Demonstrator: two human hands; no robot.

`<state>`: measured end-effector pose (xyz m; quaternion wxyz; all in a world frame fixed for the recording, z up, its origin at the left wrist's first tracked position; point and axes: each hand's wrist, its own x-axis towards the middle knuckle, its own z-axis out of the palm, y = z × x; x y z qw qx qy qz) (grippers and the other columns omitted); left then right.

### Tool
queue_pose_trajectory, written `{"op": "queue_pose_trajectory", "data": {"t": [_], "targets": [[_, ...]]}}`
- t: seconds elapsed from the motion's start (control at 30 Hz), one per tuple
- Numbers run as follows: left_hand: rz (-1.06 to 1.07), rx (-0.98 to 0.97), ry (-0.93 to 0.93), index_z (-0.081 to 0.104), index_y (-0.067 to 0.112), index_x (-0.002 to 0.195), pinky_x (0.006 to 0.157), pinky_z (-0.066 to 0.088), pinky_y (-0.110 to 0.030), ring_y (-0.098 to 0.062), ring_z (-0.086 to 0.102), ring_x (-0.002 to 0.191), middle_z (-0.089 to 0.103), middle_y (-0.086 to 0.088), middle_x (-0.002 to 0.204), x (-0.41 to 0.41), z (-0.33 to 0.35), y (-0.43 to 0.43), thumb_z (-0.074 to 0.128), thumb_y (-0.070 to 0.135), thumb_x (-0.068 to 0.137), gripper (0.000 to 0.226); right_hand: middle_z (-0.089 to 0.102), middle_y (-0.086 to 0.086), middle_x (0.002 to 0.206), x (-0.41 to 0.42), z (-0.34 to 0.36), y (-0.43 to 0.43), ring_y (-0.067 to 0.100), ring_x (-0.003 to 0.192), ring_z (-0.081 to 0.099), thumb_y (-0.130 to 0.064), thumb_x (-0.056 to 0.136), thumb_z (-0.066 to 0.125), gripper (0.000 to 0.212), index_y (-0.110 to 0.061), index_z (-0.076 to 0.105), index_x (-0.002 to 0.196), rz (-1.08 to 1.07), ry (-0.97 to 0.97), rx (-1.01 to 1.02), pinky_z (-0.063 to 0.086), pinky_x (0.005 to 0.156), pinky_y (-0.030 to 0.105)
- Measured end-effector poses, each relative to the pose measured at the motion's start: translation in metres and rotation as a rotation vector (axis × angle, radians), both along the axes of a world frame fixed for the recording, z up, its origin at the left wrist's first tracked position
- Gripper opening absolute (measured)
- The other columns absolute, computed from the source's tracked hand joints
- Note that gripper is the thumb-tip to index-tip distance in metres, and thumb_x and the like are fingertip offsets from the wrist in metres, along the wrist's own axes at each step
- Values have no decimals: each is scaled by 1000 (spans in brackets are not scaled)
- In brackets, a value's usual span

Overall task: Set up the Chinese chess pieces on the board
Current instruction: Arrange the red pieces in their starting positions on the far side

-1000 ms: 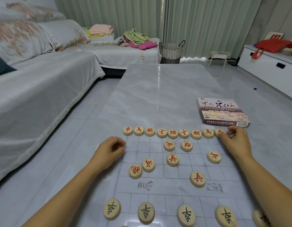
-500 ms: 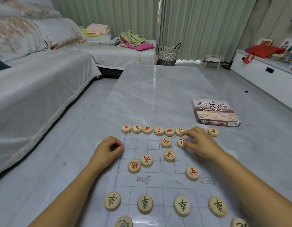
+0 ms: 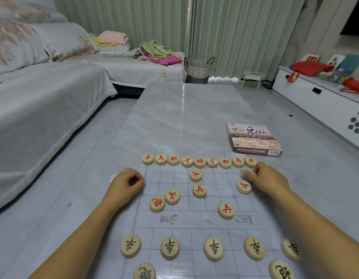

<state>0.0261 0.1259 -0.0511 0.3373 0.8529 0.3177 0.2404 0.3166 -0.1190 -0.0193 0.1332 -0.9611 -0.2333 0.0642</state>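
Chess pieces [image 3: 199, 162]: nine red in a row along the far edge of the board [image 3: 202, 221]; six red loose on the far half; black ones across the near half.
Left hand [image 3: 125, 184]: curled into a fist at the board's left edge, nothing seen inside.
Right hand [image 3: 269, 180]: beside the row's right end; fingers blurred, grip cannot be told.
Box [image 3: 253, 139]: on the table [image 3: 184, 117], beyond the row.
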Motion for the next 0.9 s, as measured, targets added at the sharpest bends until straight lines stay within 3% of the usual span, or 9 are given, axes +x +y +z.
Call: {"op": "queue_pose_trajectory", "data": {"t": [0.17, 0.3, 0.37, 0.47, 0.67, 0.9], "targets": [[5, 3, -1, 62, 14, 81, 66, 38, -13, -8, 53, 81, 58, 0, 88, 1, 0, -1, 60, 11, 84, 4, 58, 5, 116, -9, -2, 1, 23, 98, 56, -51, 89, 46, 39, -24, 48, 117, 108, 98, 34, 41, 71, 31], [15, 3, 4, 63, 13, 83, 67, 38, -14, -8, 53, 82, 58, 0, 89, 1, 0, -1, 59, 11, 84, 4, 61, -1, 97, -19, 6, -11, 17, 88, 58, -45, 84, 57, 27, -27, 52, 103, 228, 278, 46, 47, 78, 34], [21, 1, 5, 63, 13, 82, 67, 38, -13, -8, 53, 82, 58, 1, 88, 1, -1, -1, 59, 11, 84, 5, 61, -6, 88, -30, 7, -20, 11, 81, 57, -45, 82, 60, 26, -28, 52, 99, 308, 306, 3, 47, 75, 31], [25, 1, 13, 62, 14, 82, 66, 37, -13, -8, 52, 81, 57, 2, 87, 2, -1, 0, 58, 11, 85, 6, 60, -7, 84, -33, 7, -31, 12, 79, 57, -49, 80, 59, 27, -28, 52, 96, 281, 220, -52, 46, 70, 31], [33, 4, 9, 62, 14, 81, 67, 37, -12, -7, 52, 81, 58, 2, 88, 2, 0, -1, 58, 10, 85, 7, 61, 2, 90, -20, 15, -22, 21, 81, 56, -50, 84, 51, 30, -21, 48, 94, 59, 59, 127, 39, 60, 30], [38, -11, -10, 63, 12, 81, 67, 38, -14, -9, 54, 82, 60, -1, 89, 1, -2, 0, 58, 10, 84, 6, 63, 4, 98, -38, -2, 3, 22, 86, 57, -49, 91, 39, 33, -19, 47, 100, 102, 35, -8, 47, 72, 38]]}}
